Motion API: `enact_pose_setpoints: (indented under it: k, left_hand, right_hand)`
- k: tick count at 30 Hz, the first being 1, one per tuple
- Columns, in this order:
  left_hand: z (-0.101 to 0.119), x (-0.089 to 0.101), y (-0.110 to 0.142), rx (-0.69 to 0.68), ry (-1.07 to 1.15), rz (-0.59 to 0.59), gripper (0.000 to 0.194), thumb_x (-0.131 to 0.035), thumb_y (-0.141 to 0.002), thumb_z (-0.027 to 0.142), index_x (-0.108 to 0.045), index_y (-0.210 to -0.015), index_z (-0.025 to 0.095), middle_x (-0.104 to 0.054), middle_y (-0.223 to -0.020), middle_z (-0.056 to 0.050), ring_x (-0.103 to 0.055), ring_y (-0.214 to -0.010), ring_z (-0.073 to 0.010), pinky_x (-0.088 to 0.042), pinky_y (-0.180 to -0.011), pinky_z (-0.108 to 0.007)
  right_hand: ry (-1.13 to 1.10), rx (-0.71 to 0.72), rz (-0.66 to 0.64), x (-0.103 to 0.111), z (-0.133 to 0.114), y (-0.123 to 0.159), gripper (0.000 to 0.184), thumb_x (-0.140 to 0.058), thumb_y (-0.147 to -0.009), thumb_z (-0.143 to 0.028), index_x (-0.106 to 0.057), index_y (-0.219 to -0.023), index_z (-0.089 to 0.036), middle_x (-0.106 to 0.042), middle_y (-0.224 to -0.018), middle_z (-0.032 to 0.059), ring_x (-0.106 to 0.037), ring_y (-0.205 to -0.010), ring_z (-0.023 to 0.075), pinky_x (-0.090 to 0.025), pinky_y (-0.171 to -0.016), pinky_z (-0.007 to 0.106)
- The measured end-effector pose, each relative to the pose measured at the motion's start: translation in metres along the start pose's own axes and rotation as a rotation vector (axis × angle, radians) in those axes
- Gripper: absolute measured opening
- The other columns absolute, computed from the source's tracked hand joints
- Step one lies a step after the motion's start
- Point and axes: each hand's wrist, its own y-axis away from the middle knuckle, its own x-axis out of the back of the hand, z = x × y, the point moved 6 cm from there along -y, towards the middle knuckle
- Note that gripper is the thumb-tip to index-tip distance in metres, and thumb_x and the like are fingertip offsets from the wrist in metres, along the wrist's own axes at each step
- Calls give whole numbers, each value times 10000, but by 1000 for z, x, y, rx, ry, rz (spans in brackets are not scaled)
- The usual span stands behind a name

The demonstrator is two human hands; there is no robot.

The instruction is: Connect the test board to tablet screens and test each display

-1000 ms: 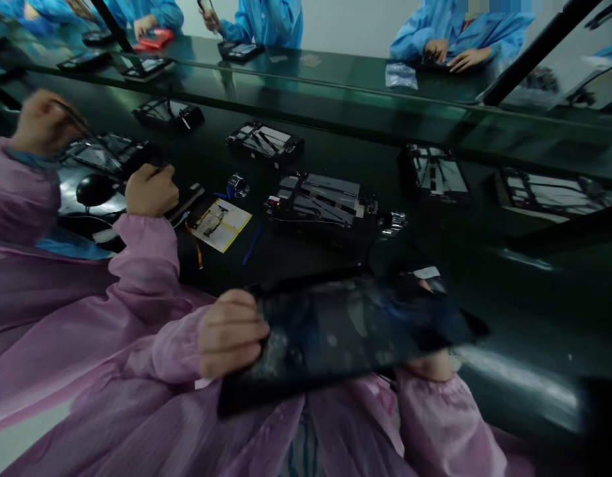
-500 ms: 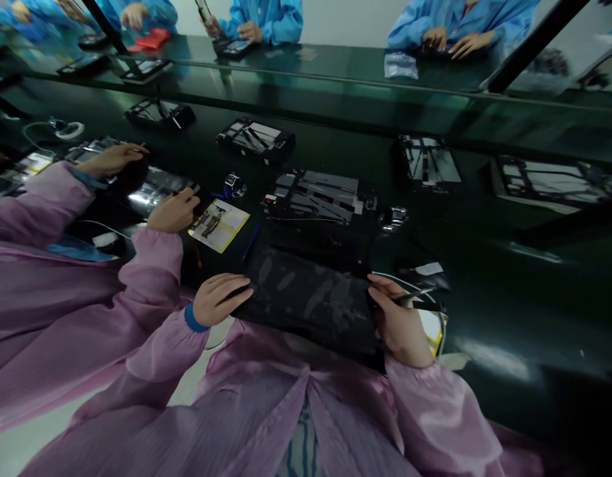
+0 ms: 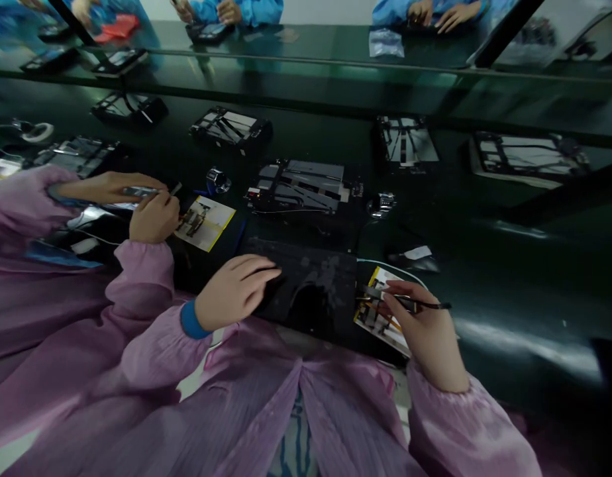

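Observation:
A flat, smudged black panel [image 3: 330,275] lies at the table's near edge, in front of my body. Over its left end hovers my left hand [image 3: 236,288], fingers stretched and holding nothing; whether the fingertips touch the panel I cannot tell. Past the panel's right end, my right hand [image 3: 420,324] pinches slim dark tweezers [image 3: 435,305] with a metallic end pointing left. Below those tweezers is a yellow-edged sheet [image 3: 368,318] with small parts on it, partly hidden by my right hand. Beyond the panel sits an opened device with grey batteries and black strips [image 3: 306,185].
More opened devices [image 3: 408,142] stand in a row toward the back. Two shiny round metal pieces [image 3: 383,205] flank the middle device. A co-worker's hands [image 3: 154,215] work at the left, near another yellow-edged sheet [image 3: 206,222]. People in blue sleeves sit across the table.
Both hands have let go of the black panel, which now lies flatter. My right hand has moved right with the tweezers, uncovering the sheet. My left hand has lifted slightly inward over the panel.

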Motion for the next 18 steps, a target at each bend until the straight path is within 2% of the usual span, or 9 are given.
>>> enact_pose_setpoints:
  k: [2, 5, 7, 8, 10, 11, 14, 16, 18]
  left_hand:
    - [30, -11, -44, -98, 125, -87, 337, -412, -907, 122, -629, -1163, 145, -675, -1109, -106, -616, -1036, -193, -515, -914, -352]
    - [75, -44, -106, -254, 238, -281, 322, -457, -915, 142, -603, -1199, 101, -668, -1152, -121, -607, -1058, -216, -480, -934, -361]
    - [93, -71, -137, -283, 293, -433, 293, -533, -904, 196, -614, -1176, 121, -675, -1150, -111, -611, -1048, -225, -466, -907, -354]
    - [100, -83, -147, -307, 334, -529, 236, -558, -899, 225, -651, -1095, 133, -699, -1078, -96, -629, -985, -213, -466, -862, -329]
    - [104, -100, -158, -317, 437, -674, 143, -578, -891, 235, -682, -927, 144, -719, -928, -61, -637, -858, -173, -449, -770, -272]
    - [103, -105, -161, -298, 492, -709, 131, -578, -889, 223, -675, -859, 141, -713, -864, -46, -628, -799, -151, -434, -729, -249]
    - [89, -106, -167, -142, 621, -675, 135, -553, -887, 169, -623, -780, 127, -672, -769, -14, -575, -686, -102, -395, -654, -210]
    - [82, -106, -167, -37, 682, -651, 118, -535, -885, 147, -594, -785, 124, -641, -731, 3, -542, -639, -87, -377, -625, -201]
    - [81, -108, -165, 7, 752, -677, 77, -524, -884, 131, -580, -833, 123, -620, -701, 19, -525, -616, -81, -371, -616, -199]
  right_hand:
    - [16, -24, -18, 7, 1, 5, 329, -740, -694, -460, -689, -859, -180, -686, -878, 87, -673, -730, 213, -588, -645, 361]
    - [19, -24, -39, 13, -3, 12, 309, -750, -685, -452, -678, -827, -187, -685, -838, 70, -673, -724, 206, -574, -676, 351]
    - [-4, 3, -46, 14, -6, 18, 292, -750, -695, -442, -668, -831, -197, -682, -808, 57, -669, -732, 200, -564, -678, 334]
    - [-23, 18, -52, 15, -6, 21, 285, -748, -703, -437, -664, -837, -201, -683, -807, 53, -665, -728, 194, -559, -668, 322]
    - [-61, 34, -54, 17, -4, 27, 271, -740, -719, -432, -655, -842, -205, -678, -788, 46, -650, -696, 177, -545, -623, 294]
    - [-69, 36, -51, 18, -1, 29, 260, -734, -729, -427, -651, -831, -203, -671, -767, 41, -639, -670, 167, -533, -595, 278]
    - [-41, 60, -53, 21, 7, 33, 221, -714, -754, -402, -632, -787, -199, -638, -709, 25, -607, -622, 146, -502, -548, 251]
    - [6, 116, -67, 21, 9, 33, 184, -691, -774, -374, -627, -788, -202, -637, -721, 26, -612, -645, 151, -509, -568, 253]
    - [64, 172, -77, 21, 9, 32, 143, -670, -790, -346, -626, -799, -210, -647, -739, 29, -618, -652, 154, -506, -547, 243]
